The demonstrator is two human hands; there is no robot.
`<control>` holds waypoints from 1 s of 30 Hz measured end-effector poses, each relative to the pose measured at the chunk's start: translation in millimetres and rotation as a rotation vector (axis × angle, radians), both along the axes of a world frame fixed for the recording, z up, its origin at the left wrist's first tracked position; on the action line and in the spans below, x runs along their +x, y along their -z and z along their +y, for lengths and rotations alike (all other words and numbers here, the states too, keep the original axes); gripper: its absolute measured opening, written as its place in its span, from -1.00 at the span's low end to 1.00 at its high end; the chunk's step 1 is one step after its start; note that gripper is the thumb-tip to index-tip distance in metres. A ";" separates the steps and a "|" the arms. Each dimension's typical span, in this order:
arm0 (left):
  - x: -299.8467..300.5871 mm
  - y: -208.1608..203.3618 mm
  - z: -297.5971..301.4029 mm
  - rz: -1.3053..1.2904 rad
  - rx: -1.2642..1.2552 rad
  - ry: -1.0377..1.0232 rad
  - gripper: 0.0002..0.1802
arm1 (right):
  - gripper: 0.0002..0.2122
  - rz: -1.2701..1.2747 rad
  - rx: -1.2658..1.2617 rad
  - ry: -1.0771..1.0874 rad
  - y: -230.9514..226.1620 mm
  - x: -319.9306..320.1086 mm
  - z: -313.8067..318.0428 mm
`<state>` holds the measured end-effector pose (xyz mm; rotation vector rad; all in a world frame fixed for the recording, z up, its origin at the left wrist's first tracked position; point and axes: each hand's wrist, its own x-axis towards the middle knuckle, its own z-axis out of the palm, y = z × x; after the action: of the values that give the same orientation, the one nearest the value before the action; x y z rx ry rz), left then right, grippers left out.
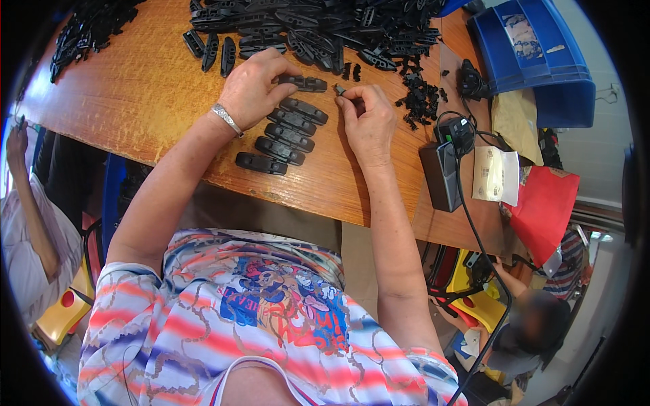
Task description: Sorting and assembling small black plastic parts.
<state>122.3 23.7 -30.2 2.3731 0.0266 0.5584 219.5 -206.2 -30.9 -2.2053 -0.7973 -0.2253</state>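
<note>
My left hand (254, 88) is closed on the left end of a long black plastic part (308, 84) lying on the wooden table. Between thumb and fingertips of my right hand (369, 122) is a small dark piece (340, 89), just right of that part and apart from it. Below my left hand lies a slanting row of several similar black parts (290, 118), side by side. Two tiny black pieces (351, 72) rest above my right fingertips. A loose heap of small black pieces (421, 98) lies to the right of that hand.
A big pile of black plastic parts (305, 30) covers the table's far side, another pile (88, 34) its far left. On the right are a black box (440, 176) with cables, a blue bin (535, 51), papers (495, 174) and a red sheet (545, 210). People sit on both sides.
</note>
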 end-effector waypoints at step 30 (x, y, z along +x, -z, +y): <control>2.4 1.3 2.6 0.012 -0.084 0.007 -0.79 | -0.89 0.094 0.006 -0.388 -22.6 15.6 36.5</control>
<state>124.7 26.3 -31.5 2.2938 0.0465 0.5301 235.0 -169.7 -8.3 -1.9909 -1.1458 0.0676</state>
